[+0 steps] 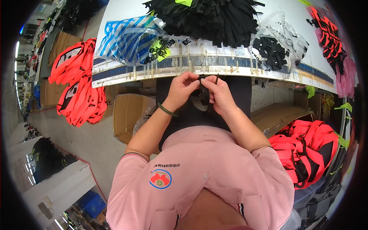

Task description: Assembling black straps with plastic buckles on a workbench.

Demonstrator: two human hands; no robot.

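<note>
Close to the table's front edge, both hands work together on a black webbing strap (200,101) that loops down below the fingers. My left hand (181,91) pinches its upper part between thumb and fingers. From the other side my right hand (220,94) grips it too, and a thin black end sticks up past those fingers. A small dark piece sits between the fingertips, too covered to make out. On the table (176,71), several small black buckles (158,50) lie left of the hands. Further back is a large heap of cut black straps (207,21).
A blue-striped plastic bag (128,38) lies at the table's left; a clear bag of black pieces (270,51) lies right. Neon-red gear hangs left (78,92), with more bundled at right (306,153). Cardboard boxes (128,115) stand beneath the table edge.
</note>
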